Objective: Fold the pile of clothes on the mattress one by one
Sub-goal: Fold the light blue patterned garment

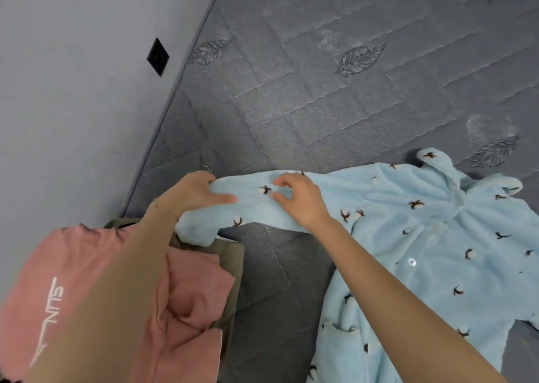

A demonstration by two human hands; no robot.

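grey mattress [320, 105] holds blue robe [423, 236], left hand [189, 197] and right hand [300, 201] gripping its sleeve over pink shirt [186, 289].

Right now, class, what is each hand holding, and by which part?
The left hand grips the light blue fleece pajama top by its sleeve, near the cuff. The right hand rests farther along the sleeve, fingers curled; a pinch cannot be confirmed.

A grey quilted mattress [320, 91] stitched with leaf shapes carries a pale blue fleece garment [423, 236] spread at the right. At the lower left lies an olive garment [233, 266], with a pink garment [180, 295] on top.
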